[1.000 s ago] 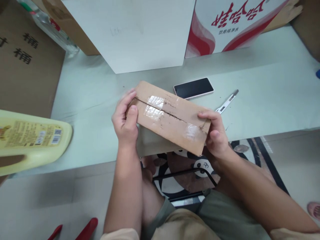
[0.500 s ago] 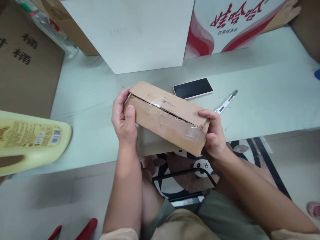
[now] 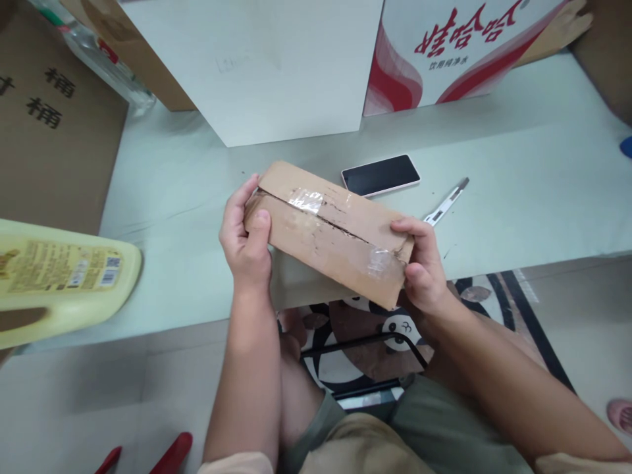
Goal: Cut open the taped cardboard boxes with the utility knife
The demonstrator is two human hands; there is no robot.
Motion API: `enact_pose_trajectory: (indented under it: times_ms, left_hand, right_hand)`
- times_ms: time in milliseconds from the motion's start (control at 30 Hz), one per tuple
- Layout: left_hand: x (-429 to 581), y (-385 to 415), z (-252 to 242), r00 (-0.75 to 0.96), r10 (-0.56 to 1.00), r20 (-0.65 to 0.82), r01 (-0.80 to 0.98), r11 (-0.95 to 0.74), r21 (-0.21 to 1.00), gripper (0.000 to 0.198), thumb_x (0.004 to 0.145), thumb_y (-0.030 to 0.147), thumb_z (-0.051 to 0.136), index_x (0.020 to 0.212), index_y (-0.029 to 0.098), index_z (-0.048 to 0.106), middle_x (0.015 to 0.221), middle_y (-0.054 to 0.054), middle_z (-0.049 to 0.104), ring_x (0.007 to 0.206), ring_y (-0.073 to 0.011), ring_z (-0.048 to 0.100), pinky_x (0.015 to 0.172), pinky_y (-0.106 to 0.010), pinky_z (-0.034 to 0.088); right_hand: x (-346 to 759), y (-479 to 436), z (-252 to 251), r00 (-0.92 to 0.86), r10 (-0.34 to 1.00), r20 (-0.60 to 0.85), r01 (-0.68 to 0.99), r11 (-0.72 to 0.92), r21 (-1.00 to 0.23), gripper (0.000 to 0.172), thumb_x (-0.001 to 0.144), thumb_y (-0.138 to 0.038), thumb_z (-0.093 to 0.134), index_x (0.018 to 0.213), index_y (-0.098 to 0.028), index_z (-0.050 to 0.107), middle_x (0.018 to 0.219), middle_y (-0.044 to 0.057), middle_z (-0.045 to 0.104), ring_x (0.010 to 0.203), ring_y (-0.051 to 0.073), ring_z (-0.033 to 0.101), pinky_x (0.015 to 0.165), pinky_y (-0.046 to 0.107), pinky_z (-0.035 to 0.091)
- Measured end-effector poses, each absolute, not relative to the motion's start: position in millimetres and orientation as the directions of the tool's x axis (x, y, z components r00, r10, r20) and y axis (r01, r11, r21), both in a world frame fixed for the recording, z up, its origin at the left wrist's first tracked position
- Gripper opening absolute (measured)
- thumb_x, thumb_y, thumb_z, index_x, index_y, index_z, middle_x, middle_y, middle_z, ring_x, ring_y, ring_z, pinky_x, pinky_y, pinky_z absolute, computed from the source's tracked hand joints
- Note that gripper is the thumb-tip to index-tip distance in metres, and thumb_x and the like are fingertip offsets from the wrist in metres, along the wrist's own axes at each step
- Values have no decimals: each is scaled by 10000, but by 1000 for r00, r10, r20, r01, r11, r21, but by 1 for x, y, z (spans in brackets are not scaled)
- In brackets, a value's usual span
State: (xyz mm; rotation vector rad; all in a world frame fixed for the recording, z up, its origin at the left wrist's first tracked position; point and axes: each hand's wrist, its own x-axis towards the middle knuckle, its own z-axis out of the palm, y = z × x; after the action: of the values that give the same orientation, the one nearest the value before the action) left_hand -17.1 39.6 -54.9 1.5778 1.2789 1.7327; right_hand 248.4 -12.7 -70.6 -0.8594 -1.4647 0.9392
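Between my two hands I hold a small brown cardboard box (image 3: 336, 230), tilted down to the right, above the table's front edge. Its top flaps meet in a dark seam, and clear tape crosses the seam near both ends. Around the box's left end my left hand (image 3: 249, 230) is closed, thumb on the top face. My right hand (image 3: 423, 263) grips the right end with fingers and thumb. Just beyond the box a phone (image 3: 381, 175) lies dark screen up. A white utility knife (image 3: 448, 201) rests on the table near my right fingers.
On the pale green table (image 3: 523, 164) stand a white box (image 3: 291, 72) and a red and white carton (image 3: 444, 59) at the back. Left are a yellow jug (image 3: 74, 283), a clear plastic bottle (image 3: 99, 59) and a large brown carton (image 3: 54, 145). A panda-patterned mat (image 3: 474, 296) lies below.
The box has tipped slightly, so the flap below the seam shows more and the left tape gleams brighter. My left thumb has shifted a little to the right and down.
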Motion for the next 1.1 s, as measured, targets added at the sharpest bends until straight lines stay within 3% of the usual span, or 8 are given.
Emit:
enact_pose_trajectory:
  times_ms: [433,633,800,867,1033,1100]
  left_hand:
    - [-20,40,-53,-163,809,565,332,-495,803,354,956,516,644,1252,334,716,1455,-18,654,1462,-314,542,1275,-557,378]
    - [-21,38,-48,-161,819,551,375,-465,802,266,965,443,629,1153,320,772,1384,-12,705,1384,-293,611,1245,-542,430]
    - [-19,34,-40,-163,838,520,437,-412,800,251,966,371,602,1082,292,810,1355,-22,721,1335,-275,643,1225,-511,460]
    - [-19,33,-38,-167,836,522,448,-408,796,252,960,370,606,1070,296,820,1344,-16,729,1318,-273,651,1212,-507,473]
    - [-24,38,-38,-246,821,516,357,-419,835,199,879,329,692,992,295,853,1272,2,770,1262,-280,668,1205,-515,476]
    - [-31,40,-39,-339,814,472,267,-398,878,198,829,276,694,942,267,855,1236,2,785,1268,-281,659,1232,-514,448]
  right_hand:
    - [248,-11,-65,-101,895,434,41,439,-897,442,934,-674,579,1219,-336,582,1296,61,620,1222,305,610,1044,519,505]
    - [248,-10,-64,-107,874,473,6,477,-879,354,946,-581,642,1217,-356,610,1283,45,620,1211,285,608,1033,495,501]
    - [247,-14,-63,-91,915,393,24,396,-918,356,934,-579,641,1185,-332,584,1289,39,615,1178,267,619,988,453,517]
    - [246,-15,-64,-82,928,364,16,367,-930,386,919,-592,646,1202,-340,573,1322,40,615,1213,282,612,1027,480,512]
    - [248,-12,-75,-13,958,286,-60,284,-957,673,889,-720,581,1449,-395,399,1475,76,576,1342,330,591,1127,561,494]
    - [250,-10,-80,27,975,222,-29,223,-974,638,929,-699,546,1459,-365,422,1509,83,569,1411,317,552,1188,565,445]
